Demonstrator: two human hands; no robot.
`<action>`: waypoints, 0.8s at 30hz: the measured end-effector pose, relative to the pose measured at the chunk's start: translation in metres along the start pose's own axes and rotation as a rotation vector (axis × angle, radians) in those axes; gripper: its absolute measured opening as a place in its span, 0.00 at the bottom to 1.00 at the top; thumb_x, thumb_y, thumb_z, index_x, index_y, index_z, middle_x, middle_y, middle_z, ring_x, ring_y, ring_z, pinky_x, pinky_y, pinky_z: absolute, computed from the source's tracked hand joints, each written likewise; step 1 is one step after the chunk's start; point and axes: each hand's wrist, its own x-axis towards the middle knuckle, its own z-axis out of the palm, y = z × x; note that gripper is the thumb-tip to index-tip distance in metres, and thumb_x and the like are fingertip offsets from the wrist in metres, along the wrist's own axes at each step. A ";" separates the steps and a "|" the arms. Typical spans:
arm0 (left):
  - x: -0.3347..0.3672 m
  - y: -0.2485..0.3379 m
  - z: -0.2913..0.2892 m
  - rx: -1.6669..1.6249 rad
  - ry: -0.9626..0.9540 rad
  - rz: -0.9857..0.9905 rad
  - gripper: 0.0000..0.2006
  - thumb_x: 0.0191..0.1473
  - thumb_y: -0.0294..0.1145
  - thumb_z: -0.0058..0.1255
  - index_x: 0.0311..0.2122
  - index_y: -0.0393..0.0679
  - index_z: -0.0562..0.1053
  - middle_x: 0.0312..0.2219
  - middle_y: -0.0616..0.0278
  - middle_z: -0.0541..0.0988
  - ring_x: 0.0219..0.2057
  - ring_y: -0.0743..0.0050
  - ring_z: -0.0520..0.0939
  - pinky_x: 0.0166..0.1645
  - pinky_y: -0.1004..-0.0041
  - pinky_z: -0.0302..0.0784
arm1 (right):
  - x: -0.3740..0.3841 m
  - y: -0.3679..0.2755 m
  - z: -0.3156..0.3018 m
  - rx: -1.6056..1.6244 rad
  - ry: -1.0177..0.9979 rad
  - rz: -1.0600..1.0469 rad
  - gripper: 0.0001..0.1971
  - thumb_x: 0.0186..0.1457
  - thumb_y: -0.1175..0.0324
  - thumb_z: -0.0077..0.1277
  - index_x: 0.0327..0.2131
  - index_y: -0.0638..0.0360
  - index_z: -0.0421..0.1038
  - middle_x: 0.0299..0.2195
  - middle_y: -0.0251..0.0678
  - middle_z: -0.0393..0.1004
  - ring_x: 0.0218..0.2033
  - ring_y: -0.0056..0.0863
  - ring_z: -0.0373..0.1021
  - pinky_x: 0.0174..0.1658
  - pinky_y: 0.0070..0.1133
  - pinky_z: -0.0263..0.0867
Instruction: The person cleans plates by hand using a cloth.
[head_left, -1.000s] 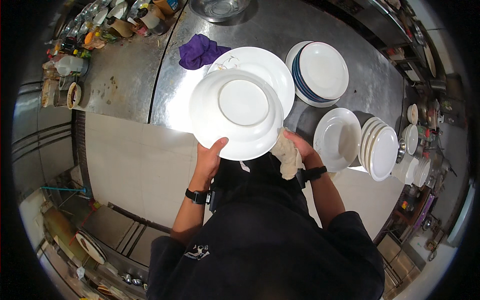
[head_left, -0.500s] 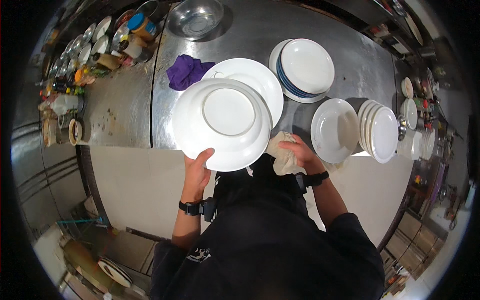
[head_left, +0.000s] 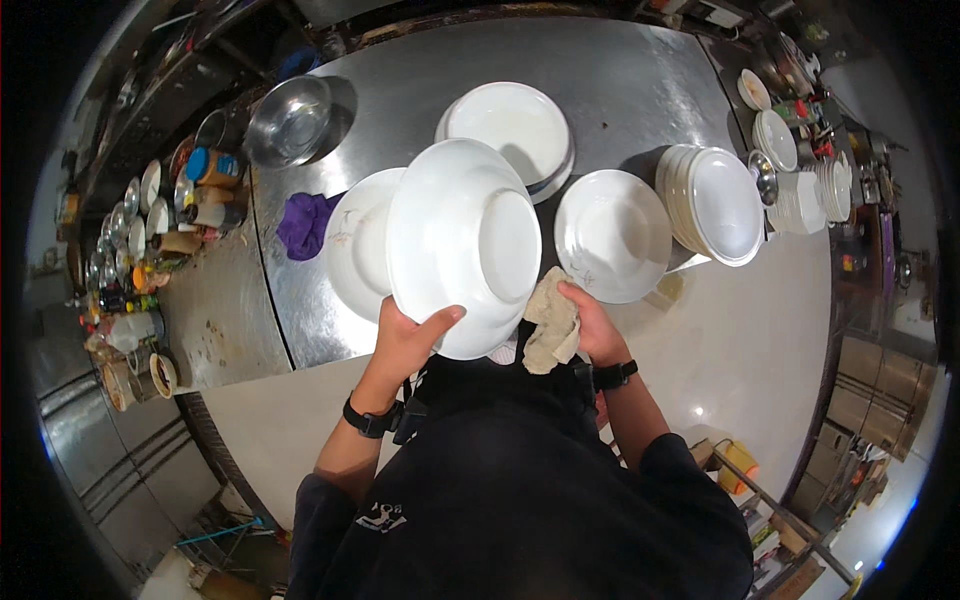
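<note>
You stand at a stainless steel counter (head_left: 640,90) in a kitchen, crowded with white crockery. Your left hand (head_left: 408,338) grips the lower rim of a white deep plate (head_left: 463,245), thumb over the edge and fingers behind, holding it tilted up with its underside toward you, above the counter's near edge. Your right hand (head_left: 588,325), just right of that plate's lower rim, is closed around a crumpled beige cloth (head_left: 551,330), which touches or nearly touches the plate. Behind the held plate, partly hidden on its left, lies another white plate (head_left: 355,245), and beyond that a purple rag (head_left: 305,224). Just above your right hand rests a single flat plate (head_left: 612,233); further right stands a leaning stack of plates (head_left: 712,203). Past the held plate sits a stack of bowls (head_left: 507,128), and far to the upper left of your left hand a steel bowl (head_left: 289,120).
</note>
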 end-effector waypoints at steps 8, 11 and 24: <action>0.037 0.028 0.119 0.231 -0.110 -0.106 0.18 0.56 0.28 0.63 0.49 0.28 0.78 0.38 0.49 0.86 0.38 0.67 0.87 0.43 0.69 0.82 | 0.002 -0.069 -0.073 0.131 -0.052 0.123 0.22 0.69 0.64 0.49 0.62 0.63 0.66 0.55 0.41 0.77 0.54 0.36 0.76 0.59 0.34 0.72; 0.049 0.027 0.162 0.193 -0.059 -0.172 0.15 0.57 0.28 0.62 0.45 0.28 0.79 0.34 0.51 0.87 0.34 0.71 0.86 0.41 0.69 0.82 | -0.003 -0.096 -0.096 0.074 -0.040 0.101 0.21 0.68 0.65 0.51 0.59 0.66 0.68 0.51 0.42 0.78 0.49 0.35 0.78 0.53 0.33 0.76; 0.081 0.010 0.288 0.712 -0.096 0.050 0.12 0.54 0.32 0.58 0.32 0.30 0.79 0.26 0.38 0.82 0.29 0.38 0.84 0.34 0.58 0.80 | -0.034 -0.169 -0.124 -0.380 0.031 0.000 0.24 0.62 0.71 0.58 0.60 0.67 0.70 0.48 0.37 0.80 0.43 0.28 0.79 0.45 0.25 0.77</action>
